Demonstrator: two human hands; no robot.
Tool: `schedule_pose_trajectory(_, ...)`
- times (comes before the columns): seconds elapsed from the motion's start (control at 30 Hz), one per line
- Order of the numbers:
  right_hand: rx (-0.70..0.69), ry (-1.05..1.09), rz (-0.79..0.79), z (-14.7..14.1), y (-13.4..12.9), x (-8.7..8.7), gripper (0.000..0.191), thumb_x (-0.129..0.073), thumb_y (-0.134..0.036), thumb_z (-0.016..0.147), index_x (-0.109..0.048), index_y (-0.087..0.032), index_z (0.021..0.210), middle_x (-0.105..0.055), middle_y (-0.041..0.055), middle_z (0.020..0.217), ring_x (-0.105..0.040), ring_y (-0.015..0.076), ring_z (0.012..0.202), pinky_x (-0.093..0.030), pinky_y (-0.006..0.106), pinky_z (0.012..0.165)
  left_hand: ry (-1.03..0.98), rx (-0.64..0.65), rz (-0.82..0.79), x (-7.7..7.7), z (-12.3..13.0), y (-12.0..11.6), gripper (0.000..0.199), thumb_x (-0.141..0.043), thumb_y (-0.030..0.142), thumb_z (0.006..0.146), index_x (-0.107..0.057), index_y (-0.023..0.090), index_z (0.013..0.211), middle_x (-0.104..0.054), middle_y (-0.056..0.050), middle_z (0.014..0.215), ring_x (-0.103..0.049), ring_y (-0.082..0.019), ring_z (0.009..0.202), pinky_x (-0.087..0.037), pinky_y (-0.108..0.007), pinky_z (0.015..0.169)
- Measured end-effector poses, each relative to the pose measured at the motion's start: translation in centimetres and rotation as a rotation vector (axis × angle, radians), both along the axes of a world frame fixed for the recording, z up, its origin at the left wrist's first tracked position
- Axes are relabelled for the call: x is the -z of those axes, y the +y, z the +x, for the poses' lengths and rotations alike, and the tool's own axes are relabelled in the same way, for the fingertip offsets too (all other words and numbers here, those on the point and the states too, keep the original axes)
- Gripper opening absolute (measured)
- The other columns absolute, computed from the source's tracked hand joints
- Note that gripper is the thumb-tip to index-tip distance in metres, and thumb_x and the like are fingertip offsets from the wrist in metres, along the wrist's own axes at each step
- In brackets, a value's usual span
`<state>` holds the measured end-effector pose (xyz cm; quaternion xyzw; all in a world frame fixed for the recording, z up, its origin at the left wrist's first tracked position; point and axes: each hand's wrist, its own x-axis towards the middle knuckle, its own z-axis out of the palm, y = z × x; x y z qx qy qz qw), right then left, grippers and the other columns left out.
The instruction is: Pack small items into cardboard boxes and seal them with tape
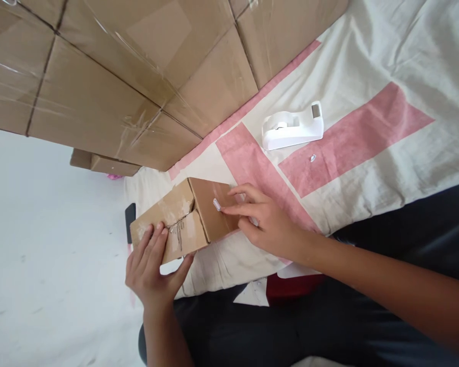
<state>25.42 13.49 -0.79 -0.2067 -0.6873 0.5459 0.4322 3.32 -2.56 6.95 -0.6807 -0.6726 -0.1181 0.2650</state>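
A small brown cardboard box (210, 211) lies tilted on the pink and cream cloth, its taped, creased flaps facing the left. My left hand (153, 267) grips its near left end, fingers on top and thumb at the lower edge. On the box's right-hand face sits a small clear, shiny piece (217, 205). The index fingertip of my right hand (262, 219) touches that piece, while the other fingers are spread beside the face and hold nothing visible. A white tape dispenser (292, 127) stands on the cloth beyond my right hand.
Large taped cardboard boxes (99, 86) stand along the back. Another small box (115, 165) is at their foot. A black object (130, 223) lies left of the held box. A tiny clear piece (312, 158) rests on the cloth. Red and white material (290, 288) lies near my dark-clothed legs.
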Motion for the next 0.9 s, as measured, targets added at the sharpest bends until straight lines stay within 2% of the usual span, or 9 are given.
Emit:
schedule_pose_trajectory(0.17, 0.059, -0.013, 0.055, -0.8, 0.0, -0.7, 0.026, -0.057, -0.005, 0.083, -0.075, -0.020, 0.095, -0.062, 0.0087, 0.129, -0.067, 0.0149, 0.085, -0.060, 0.033, 0.075, 0.010, -0.008, -0.002, 0.0, -0.1, -0.1, 0.076, -0.088, 0.035, 0.069, -0.060, 0.022, 0.139, -0.072, -0.014, 0.129, -0.065, -0.037, 0.125, -0.053, -0.044, 0.100)
schedule_pose_trajectory(0.23, 0.080, 0.006, 0.042, -1.0, -0.2, -0.9, 0.025, -0.057, -0.004, 0.083, -0.072, -0.019, 0.095, -0.062, 0.0095, 0.125, -0.067, 0.0155, 0.087, -0.059, 0.031, 0.071, 0.010, -0.010, -0.002, 0.1, -0.1, -0.2, 0.075, -0.088, 0.036, 0.069, -0.061, 0.022, 0.138, -0.072, -0.014, 0.129, -0.066, -0.037, 0.125, -0.053, -0.045, 0.100)
schedule_pose_trajectory(0.3, 0.074, 0.043, 0.008, -1.1, -0.6, -1.1, 0.032, -0.056, -0.003, 0.083, -0.070, -0.020, 0.105, -0.061, 0.0100, 0.123, -0.067, 0.0181, 0.098, -0.060, 0.029, 0.071, 0.015, -0.012, 0.001, 0.1, -0.1, -0.2, 0.075, -0.088, 0.036, 0.069, -0.061, 0.022, 0.138, -0.072, -0.014, 0.129, -0.066, -0.037, 0.124, -0.053, -0.044, 0.100)
schedule_pose_trajectory(0.37, 0.037, 0.084, -0.015, -1.0, -0.9, -1.1, 0.038, -0.055, -0.002, 0.083, -0.068, -0.020, 0.113, -0.060, 0.0107, 0.124, -0.066, 0.0182, 0.100, -0.059, 0.026, 0.066, 0.022, -0.010, 0.009, 0.1, -0.1, -0.2, 0.075, -0.088, 0.036, 0.069, -0.061, 0.022, 0.138, -0.072, -0.014, 0.129, -0.066, -0.037, 0.124, -0.053, -0.044, 0.100)
schedule_pose_trajectory(0.53, 0.013, 0.142, -0.050, -0.8, -1.2, -0.8, 0.023, -0.057, -0.002, 0.080, -0.069, -0.018, 0.092, -0.060, 0.0104, 0.121, -0.065, 0.0122, 0.079, -0.057, 0.025, 0.059, 0.022, 0.008, 0.018, 0.1, 0.0, -0.3, 0.076, -0.088, 0.035, 0.069, -0.061, 0.021, 0.138, -0.072, -0.015, 0.129, -0.066, -0.037, 0.123, -0.052, -0.042, 0.097)
schedule_pose_trajectory(0.6, 0.033, 0.136, -0.065, -0.8, -1.1, -0.8, 0.027, -0.057, -0.002, 0.080, -0.071, -0.017, 0.096, -0.060, 0.0107, 0.121, -0.066, 0.0145, 0.086, -0.059, 0.027, 0.063, 0.023, 0.002, 0.016, 0.1, 0.0, -0.3, 0.075, -0.088, 0.036, 0.069, -0.061, 0.022, 0.137, -0.073, -0.014, 0.127, -0.067, -0.037, 0.123, -0.052, -0.042, 0.095)
schedule_pose_trajectory(0.73, 0.000, 0.123, -0.096, -1.0, -1.0, -1.1, 0.049, -0.055, -0.002, 0.082, -0.069, -0.020, 0.125, -0.060, 0.0111, 0.130, -0.064, 0.0203, 0.115, -0.063, 0.027, 0.072, 0.023, -0.009, 0.014, 0.1, -0.1, -0.4, 0.074, -0.087, 0.036, 0.070, -0.061, 0.022, 0.137, -0.073, -0.014, 0.128, -0.066, -0.037, 0.123, -0.052, -0.041, 0.095)
schedule_pose_trajectory(0.9, -0.035, 0.131, -0.114, -0.9, -1.3, -1.1, 0.056, -0.054, -0.002, 0.084, -0.066, -0.024, 0.134, -0.058, 0.0107, 0.134, -0.060, 0.0222, 0.126, -0.066, 0.026, 0.072, 0.018, 0.027, 0.025, 0.2, -0.1, -0.5, 0.077, -0.089, 0.032, 0.068, -0.061, 0.021, 0.139, -0.073, -0.014, 0.129, -0.066, -0.037, 0.124, -0.051, -0.041, 0.098)
